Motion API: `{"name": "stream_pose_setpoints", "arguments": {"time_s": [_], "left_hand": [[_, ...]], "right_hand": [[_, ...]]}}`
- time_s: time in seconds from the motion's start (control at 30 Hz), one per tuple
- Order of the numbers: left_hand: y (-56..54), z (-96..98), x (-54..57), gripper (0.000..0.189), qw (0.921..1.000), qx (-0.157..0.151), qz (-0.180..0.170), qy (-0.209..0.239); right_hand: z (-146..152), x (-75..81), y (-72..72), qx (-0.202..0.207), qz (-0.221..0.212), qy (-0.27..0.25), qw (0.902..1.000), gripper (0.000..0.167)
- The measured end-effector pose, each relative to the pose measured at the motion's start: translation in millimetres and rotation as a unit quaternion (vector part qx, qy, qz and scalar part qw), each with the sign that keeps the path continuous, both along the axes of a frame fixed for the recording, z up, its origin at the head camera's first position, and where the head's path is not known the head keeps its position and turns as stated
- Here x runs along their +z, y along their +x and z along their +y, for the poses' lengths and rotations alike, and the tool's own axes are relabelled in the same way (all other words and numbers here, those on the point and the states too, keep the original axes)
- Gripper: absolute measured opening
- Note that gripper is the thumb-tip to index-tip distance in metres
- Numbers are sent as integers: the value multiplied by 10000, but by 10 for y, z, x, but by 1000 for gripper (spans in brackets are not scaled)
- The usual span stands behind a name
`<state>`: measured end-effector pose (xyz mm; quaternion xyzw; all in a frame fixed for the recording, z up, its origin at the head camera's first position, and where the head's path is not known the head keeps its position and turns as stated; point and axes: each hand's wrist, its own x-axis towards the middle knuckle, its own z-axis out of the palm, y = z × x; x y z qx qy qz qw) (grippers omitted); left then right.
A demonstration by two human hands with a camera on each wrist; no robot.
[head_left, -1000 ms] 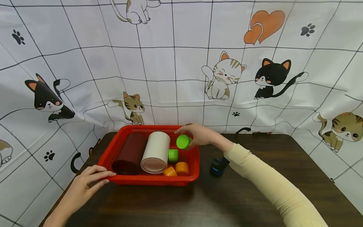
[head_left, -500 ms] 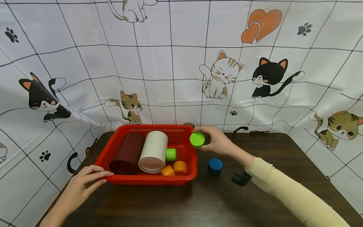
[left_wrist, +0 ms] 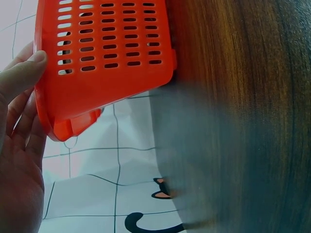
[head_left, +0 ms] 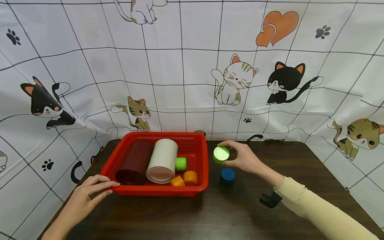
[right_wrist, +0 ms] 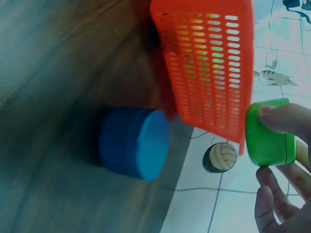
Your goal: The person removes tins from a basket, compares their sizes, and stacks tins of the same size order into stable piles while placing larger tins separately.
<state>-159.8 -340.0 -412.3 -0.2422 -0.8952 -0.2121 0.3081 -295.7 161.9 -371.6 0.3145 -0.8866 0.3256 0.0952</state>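
Observation:
My right hand point(head_left: 244, 158) pinches a small green round container point(head_left: 221, 154) between thumb and fingers, raised over the table just right of the red basket point(head_left: 156, 190). In the right wrist view the green container point(right_wrist: 268, 133) has a seam near one end. A blue container point(head_left: 228, 176) of similar shape stands on the table below that hand. My left hand point(head_left: 87, 196) grips the basket's near left corner, and in the left wrist view the thumb lies against the outside of the rim point(left_wrist: 43, 97). Some of its fingers are hidden behind the rim.
Inside the basket lie a dark red cylinder point(head_left: 135, 163), a white cylinder point(head_left: 163, 160), another green container point(head_left: 181, 164) and two orange ones point(head_left: 190, 178). The brown wooden table point(head_left: 168, 220) backs onto a cat-print curtain point(head_left: 198, 73).
My right hand has lifted the green container out over the basket's right side and moved it right. The blue container has come into fuller view. The left hand stays on the basket corner.

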Motion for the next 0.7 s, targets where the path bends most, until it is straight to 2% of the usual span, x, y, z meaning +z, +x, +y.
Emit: {"name": "stream_pose_setpoints", "arguments": {"time_s": [0.43,0.7], "left_hand": [[5,-3,-11,57,10000,-16,23,2],[-2,-13,-2,57,10000,25,30,-25]], "right_hand": [[187,-268,34,-42,-21,-62,10000,62],[256,-371,51,-62,-229,-49,9997,61]]}}
